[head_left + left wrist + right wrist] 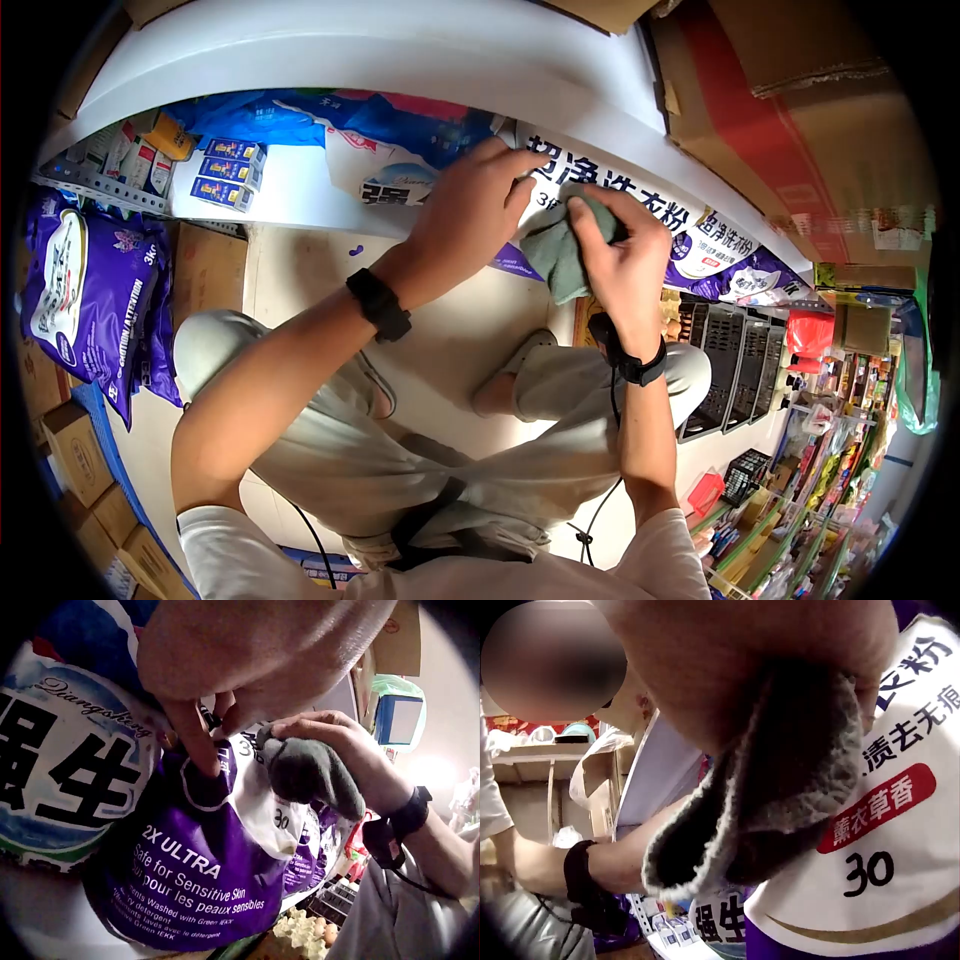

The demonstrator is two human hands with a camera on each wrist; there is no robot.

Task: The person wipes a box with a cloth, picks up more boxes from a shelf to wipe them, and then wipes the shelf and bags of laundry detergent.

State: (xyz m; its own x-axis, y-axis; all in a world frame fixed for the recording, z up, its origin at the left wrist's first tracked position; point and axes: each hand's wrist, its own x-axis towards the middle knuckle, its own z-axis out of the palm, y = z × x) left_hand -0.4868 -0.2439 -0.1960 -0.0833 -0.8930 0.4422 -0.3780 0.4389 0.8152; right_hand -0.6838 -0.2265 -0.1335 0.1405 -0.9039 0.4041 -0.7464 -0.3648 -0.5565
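Observation:
My right hand (632,255) grips a bunched grey-green cloth (562,255) against the front of a white and purple laundry powder bag (214,881). In the right wrist view the cloth's folded, frayed edge (705,877) hangs below the hand, beside a handwritten 30 on the bag. Bent fingers of my left hand (465,220) hold the same bag near its upper edge. One of its fingers (196,742) lies along the purple side in the left wrist view. Left of this bag stands a white and blue bag (67,772) with large black characters.
The bags stand on a white shelf (290,210) beside small blue boxes (228,175). Purple bags (95,300) stand at the left. Cardboard boxes (770,130) rise at the upper right, with dark crates (715,360) lower down. An egg tray (296,937) sits beneath the bags.

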